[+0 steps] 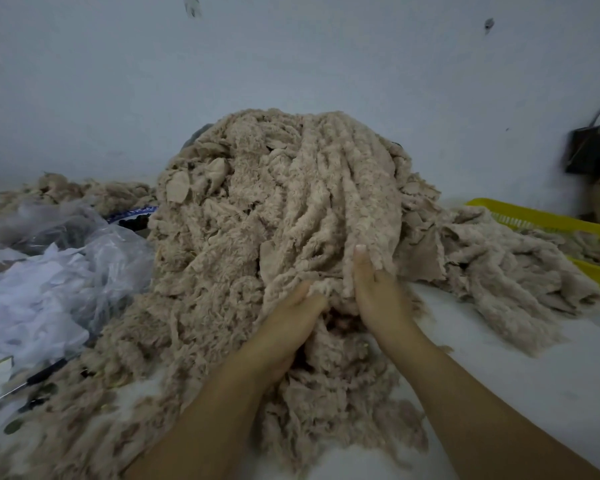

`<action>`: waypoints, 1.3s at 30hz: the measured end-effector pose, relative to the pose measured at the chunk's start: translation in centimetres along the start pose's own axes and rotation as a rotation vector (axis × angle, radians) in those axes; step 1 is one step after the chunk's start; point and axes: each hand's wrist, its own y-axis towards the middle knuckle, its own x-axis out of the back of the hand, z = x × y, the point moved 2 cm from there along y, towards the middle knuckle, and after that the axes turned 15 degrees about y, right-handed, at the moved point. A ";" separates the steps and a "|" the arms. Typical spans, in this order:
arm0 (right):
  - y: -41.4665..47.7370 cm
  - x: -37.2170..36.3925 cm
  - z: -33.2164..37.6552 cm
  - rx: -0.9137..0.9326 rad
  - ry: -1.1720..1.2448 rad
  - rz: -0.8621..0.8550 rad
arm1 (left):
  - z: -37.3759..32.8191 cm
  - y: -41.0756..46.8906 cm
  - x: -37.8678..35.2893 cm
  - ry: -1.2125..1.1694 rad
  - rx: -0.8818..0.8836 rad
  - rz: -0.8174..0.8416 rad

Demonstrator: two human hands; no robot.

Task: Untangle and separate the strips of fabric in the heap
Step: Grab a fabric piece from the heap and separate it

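Tall heap of beige fuzzy fabric strips (274, 209) is piled on the white table (499, 358). At its near foot a bundle is pinched by the right hand (374, 289) — likely to isolate one strip. The left hand (284, 323) is buried beside it — grip cannot be told.

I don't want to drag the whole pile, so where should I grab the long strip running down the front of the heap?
Probably its lower end, pinched from the front, where your right hand holds it. The long strip drapes straight down the heap as a separate ridge, so it should peel toward you.
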 end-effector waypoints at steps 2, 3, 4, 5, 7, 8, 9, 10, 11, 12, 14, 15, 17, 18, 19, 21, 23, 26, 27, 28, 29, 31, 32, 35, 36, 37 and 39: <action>-0.7 -1.1 0.2 0.043 -0.050 0.090 | -0.4 -0.1 0.0 0.025 -0.052 -0.046; -0.8 -1.6 0.1 0.041 -0.049 0.107 | -0.8 -0.3 -0.1 0.024 -0.073 -0.069; -0.8 -1.8 0.1 0.021 -0.032 0.108 | -1.1 -0.5 0.0 0.045 -0.097 -0.103; -0.9 -1.8 0.1 -0.005 -0.004 0.102 | -1.2 -0.6 0.1 0.086 -0.123 -0.134; -0.9 -1.4 0.0 -0.040 0.058 0.069 | -1.2 -0.6 0.1 0.171 -0.170 -0.159; -0.9 -1.2 0.0 -0.048 0.090 0.053 | -1.2 -0.7 0.1 0.210 -0.188 -0.156; -1.0 -1.1 0.0 -0.053 0.119 0.041 | -1.4 -0.8 0.0 0.231 -0.194 -0.146; -1.1 -1.0 0.1 -0.061 0.148 0.029 | -1.5 -1.0 0.0 0.225 -0.200 -0.134; -1.2 -1.1 0.2 -0.069 0.178 0.018 | -1.7 -1.2 0.1 0.182 -0.197 -0.130; -1.2 -1.2 0.2 -0.077 0.205 0.009 | -1.8 -1.2 0.3 0.086 -0.186 -0.128; -1.0 -1.2 0.1 -0.091 0.246 -0.016 | -2.1 -1.3 0.7 -0.205 -0.159 -0.077; -0.8 -1.2 0.1 -0.101 0.265 -0.033 | -2.4 -1.6 0.8 -0.338 -0.154 -0.027; -0.3 -1.2 -0.3 -0.138 0.297 -0.062 | -2.7 -1.9 0.7 -0.493 -0.139 0.055; 0.0 -1.2 -0.5 -0.160 0.308 -0.080 | -2.6 -1.9 0.7 -0.542 -0.133 0.091; 0.3 -1.2 -0.9 -0.177 0.321 -0.099 | -2.7 -2.0 0.8 -0.596 -0.129 0.139; 0.7 -1.0 -1.7 -0.225 0.348 -0.134 | -2.8 -2.1 0.9 -0.664 -0.121 0.220; 1.0 -0.7 -2.3 -0.239 0.391 -0.171 | -2.3 -1.7 1.2 -0.652 -0.094 0.222; 0.9 -0.1 -1.7 -0.227 0.497 -0.165 | -1.5 -1.0 1.6 -0.628 -0.073 0.170; 0.7 0.0 -1.3 -0.236 0.551 -0.140 | -1.5 -1.1 1.7 -0.645 -0.084 0.172; 0.6 -0.1 -1.0 -0.246 0.598 -0.098 | -1.5 -1.0 1.8 -0.665 -0.102 0.178; 0.4 -0.3 -0.6 -0.247 0.623 -0.025 | -1.5 -1.0 1.9 -0.678 -0.116 0.184; -0.1 -1.1 -0.1 -0.228 0.572 0.175 | -1.5 -1.0 1.9 -0.654 -0.120 0.196; -0.4 -1.6 -0.1 -0.214 0.535 0.266 | -1.5 -1.0 1.9 -0.628 -0.115 0.191; -0.7 -2.3 -0.2 -0.187 0.522 0.349 | -1.4 -1.0 1.7 -0.566 -0.088 0.100; -0.5 -2.2 -0.5 -0.197 0.526 0.321 | -1.4 -0.9 1.6 -0.509 -0.068 0.043; -0.3 -2.1 -0.6 -0.218 0.539 0.284 | -1.5 -1.0 1.4 -0.432 -0.045 -0.015; 0.0 -1.9 -0.7 -0.248 0.567 0.237 | -1.4 -1.0 1.2 -0.252 -0.025 -0.112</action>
